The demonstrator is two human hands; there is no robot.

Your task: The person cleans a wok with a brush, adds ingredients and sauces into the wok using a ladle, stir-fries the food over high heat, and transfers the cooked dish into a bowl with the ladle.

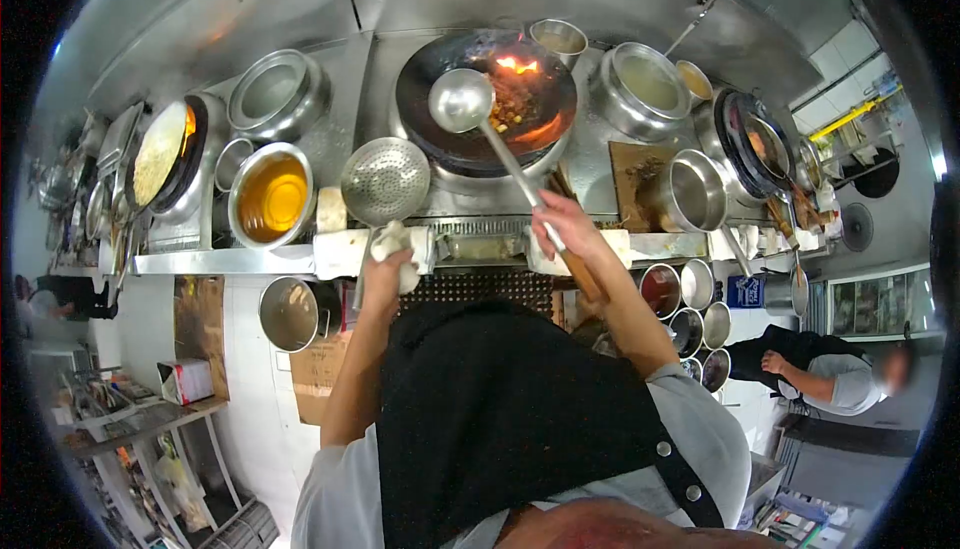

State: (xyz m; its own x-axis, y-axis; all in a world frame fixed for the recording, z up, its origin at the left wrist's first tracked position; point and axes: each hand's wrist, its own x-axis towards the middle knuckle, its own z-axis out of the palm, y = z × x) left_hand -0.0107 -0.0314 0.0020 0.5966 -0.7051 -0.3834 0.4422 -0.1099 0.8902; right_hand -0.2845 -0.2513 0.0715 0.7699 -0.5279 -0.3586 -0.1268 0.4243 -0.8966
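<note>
My right hand (568, 226) is closed around the handle of a steel ladle (463, 101). The ladle's bowl is over the left part of a dark wok (420, 129). Small browned pieces of food (512, 104) lie in the wok, with orange flames above them. My left hand (383, 274) is closed on a bunched white cloth (392, 242) at the stove's front edge. Beside that hand runs the handle of a perforated skimmer (386, 181), whose round head is left of the wok; whether my fingers also grip this handle I cannot tell.
A pot of amber liquid (272, 204) stands left of the skimmer. Right of the wok are a lidless pot of cloudy liquid (648, 84) and a steel saucepan (693, 194). A second wok (765, 144) is farther right. Another person (825, 374) stands at the right.
</note>
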